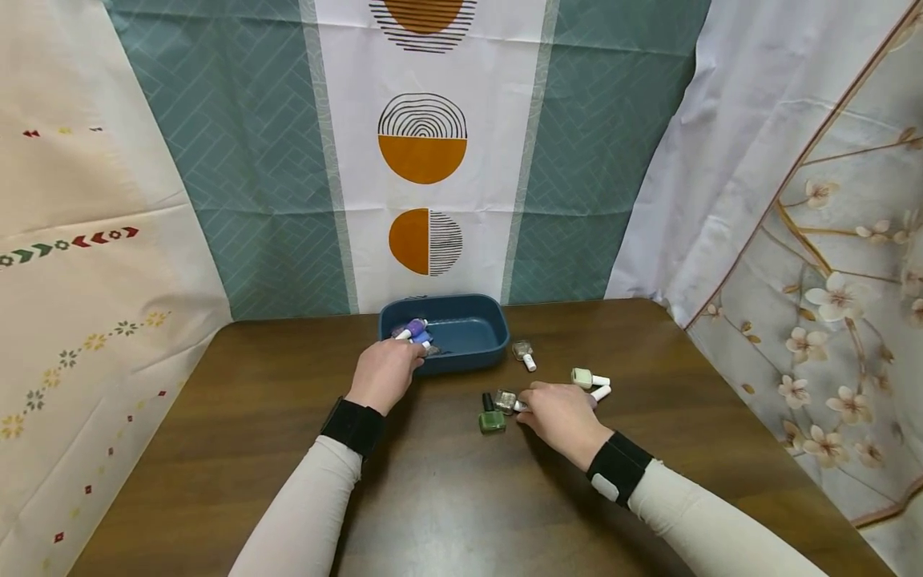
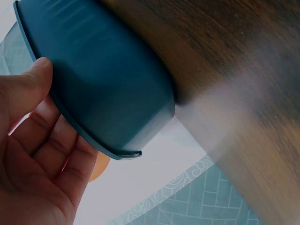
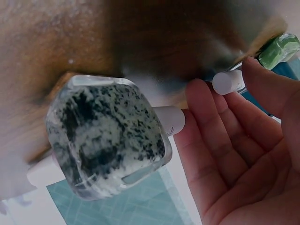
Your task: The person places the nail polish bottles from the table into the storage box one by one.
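Observation:
My left hand (image 1: 385, 373) grips the near left corner of a dark blue plastic bin (image 1: 465, 363), its thumb on the outer wall and its fingers over the rim in the left wrist view. Inside the bin's left end lie several nail polish bottles, one of them purple (image 1: 416, 327). Over the table, my right hand (image 1: 558, 413) pinches the white cap (image 3: 227, 82) of a clear glitter nail polish bottle (image 1: 505, 401). Beside that bottle is a green nail polish bottle (image 1: 493, 421) with a black cap. A speckled nail polish bottle (image 3: 108, 136) lies close under the right palm.
Right of the bin lies another glitter nail polish bottle (image 1: 522, 350) with a white cap. A pale green nail polish bottle (image 1: 581, 377) rests beyond the right hand. The brown wooden table (image 1: 433, 497) ends at a patterned curtain (image 1: 447, 184) behind the bin.

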The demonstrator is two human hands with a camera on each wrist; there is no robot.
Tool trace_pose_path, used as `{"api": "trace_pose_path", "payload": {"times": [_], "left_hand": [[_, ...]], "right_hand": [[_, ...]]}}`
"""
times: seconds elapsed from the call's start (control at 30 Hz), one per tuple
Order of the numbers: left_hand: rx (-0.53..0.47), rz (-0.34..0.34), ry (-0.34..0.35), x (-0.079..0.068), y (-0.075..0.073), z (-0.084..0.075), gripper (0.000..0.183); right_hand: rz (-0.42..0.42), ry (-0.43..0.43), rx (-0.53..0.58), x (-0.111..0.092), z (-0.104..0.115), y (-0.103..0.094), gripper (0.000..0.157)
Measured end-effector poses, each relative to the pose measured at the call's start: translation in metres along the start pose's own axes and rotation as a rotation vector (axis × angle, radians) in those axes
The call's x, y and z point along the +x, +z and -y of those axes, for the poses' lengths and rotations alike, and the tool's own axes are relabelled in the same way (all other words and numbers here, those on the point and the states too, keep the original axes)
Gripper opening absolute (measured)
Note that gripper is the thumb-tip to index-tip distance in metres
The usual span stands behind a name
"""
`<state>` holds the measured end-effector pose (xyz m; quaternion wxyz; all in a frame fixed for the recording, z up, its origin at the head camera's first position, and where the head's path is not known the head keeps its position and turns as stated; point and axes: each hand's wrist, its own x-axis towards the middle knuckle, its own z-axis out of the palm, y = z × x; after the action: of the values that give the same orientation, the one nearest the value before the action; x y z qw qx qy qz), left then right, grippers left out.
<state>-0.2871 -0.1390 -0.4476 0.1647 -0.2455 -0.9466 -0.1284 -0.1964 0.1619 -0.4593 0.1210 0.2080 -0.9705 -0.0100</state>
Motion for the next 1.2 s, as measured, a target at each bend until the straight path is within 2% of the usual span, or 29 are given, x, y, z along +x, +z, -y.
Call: {"api": "trace_pose_path", "payload": {"times": [0.23, 0.4, 0.53, 0.8, 1.2], "left_hand": [[0.003, 0.005, -0.009, 0.0011, -0.0013, -0.0013, 0.014], [-0.008, 0.005, -0.012, 0.0016, -0.0021, -0.0004, 0.014], [0.000, -0.011, -0.001, 0.0000, 0.0010, 0.0020, 0.013], [0.024, -0.061, 0.041, -0.0012, 0.0043, 0.0016, 0.008], [0.018, -0.038, 0.023, -0.0008, 0.0025, 0.0006, 0.010]], "right_hand": [[-0.033, -0.009, 0.032, 0.0016, 0.0006, 0.0017, 0.017], [-0.024, 0.001, 0.044, 0.0053, 0.0001, 0.0020, 0.016], [-0.002, 0.015, 0.062, 0.0072, 0.0006, 0.0033, 0.014], [-0.010, 0.025, 0.056, 0.0059, 0.0007, 0.0067, 0.013], [-0.093, -0.031, 0.015, 0.0040, -0.0025, 0.0091, 0.015]]}}
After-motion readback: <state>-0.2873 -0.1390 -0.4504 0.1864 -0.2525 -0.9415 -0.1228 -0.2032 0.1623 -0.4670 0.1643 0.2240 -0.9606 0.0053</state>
